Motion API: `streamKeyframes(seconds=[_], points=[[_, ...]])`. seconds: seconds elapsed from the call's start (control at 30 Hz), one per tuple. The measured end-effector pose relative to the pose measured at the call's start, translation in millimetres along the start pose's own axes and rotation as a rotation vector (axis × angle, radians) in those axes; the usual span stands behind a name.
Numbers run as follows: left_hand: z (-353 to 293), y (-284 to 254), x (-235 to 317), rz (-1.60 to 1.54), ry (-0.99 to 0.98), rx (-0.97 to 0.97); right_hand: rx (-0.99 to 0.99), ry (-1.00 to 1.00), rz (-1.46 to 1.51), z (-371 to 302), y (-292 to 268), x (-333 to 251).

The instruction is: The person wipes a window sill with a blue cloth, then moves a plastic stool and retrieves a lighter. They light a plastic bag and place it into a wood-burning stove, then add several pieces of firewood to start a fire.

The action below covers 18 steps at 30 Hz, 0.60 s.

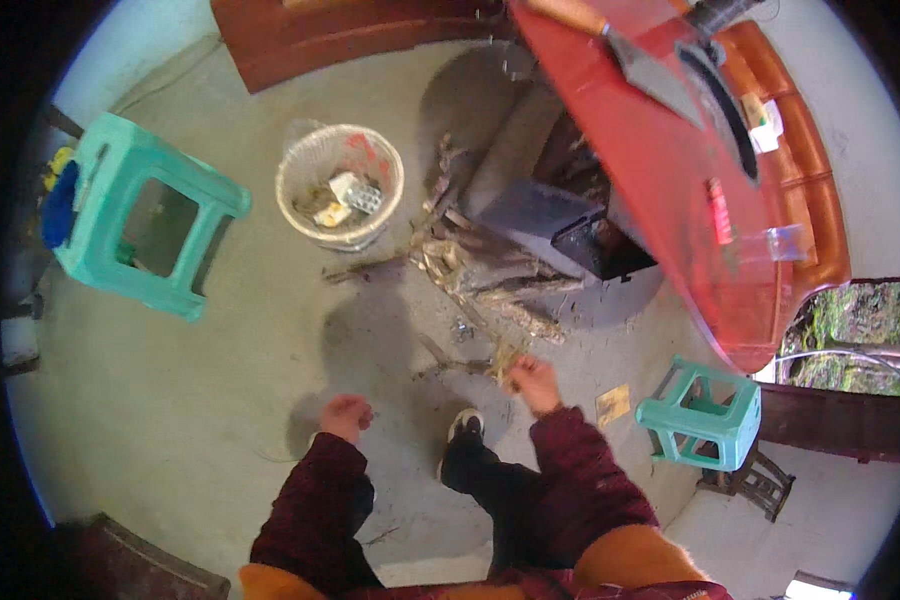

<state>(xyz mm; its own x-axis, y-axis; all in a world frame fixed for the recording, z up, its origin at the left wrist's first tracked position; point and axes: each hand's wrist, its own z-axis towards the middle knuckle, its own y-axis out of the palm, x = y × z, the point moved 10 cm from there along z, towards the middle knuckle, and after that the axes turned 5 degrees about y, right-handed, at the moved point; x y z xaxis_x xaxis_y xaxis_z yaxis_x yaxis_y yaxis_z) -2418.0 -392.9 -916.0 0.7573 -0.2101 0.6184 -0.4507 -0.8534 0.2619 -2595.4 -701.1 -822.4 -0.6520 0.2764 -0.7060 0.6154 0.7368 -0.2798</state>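
My right hand is closed on a small tuft of dry, yellowish straw or thin twigs, low over the floor. Just beyond it, several sticks of firewood lie heaped in front of a black metal stove, whose lower box stands open on a dark hollow. My left hand hovers over the floor left of my foot, its fingers curled together, and nothing shows in them. Both arms wear dark red patterned sleeves.
A red tabletop bearing a trowel overhangs the stove. Left of the firewood stands a waste bin with rubbish. Green plastic stools stand left and right; a flat yellowish piece lies on the floor.
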Motion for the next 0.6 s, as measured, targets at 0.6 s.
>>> streamKeyframes(seconds=[0.6], points=[[156.1,58.9,75.5,0.578,0.264,-0.462,0.246,-0.526,0.31,192.4,-196.3,-89.9]])
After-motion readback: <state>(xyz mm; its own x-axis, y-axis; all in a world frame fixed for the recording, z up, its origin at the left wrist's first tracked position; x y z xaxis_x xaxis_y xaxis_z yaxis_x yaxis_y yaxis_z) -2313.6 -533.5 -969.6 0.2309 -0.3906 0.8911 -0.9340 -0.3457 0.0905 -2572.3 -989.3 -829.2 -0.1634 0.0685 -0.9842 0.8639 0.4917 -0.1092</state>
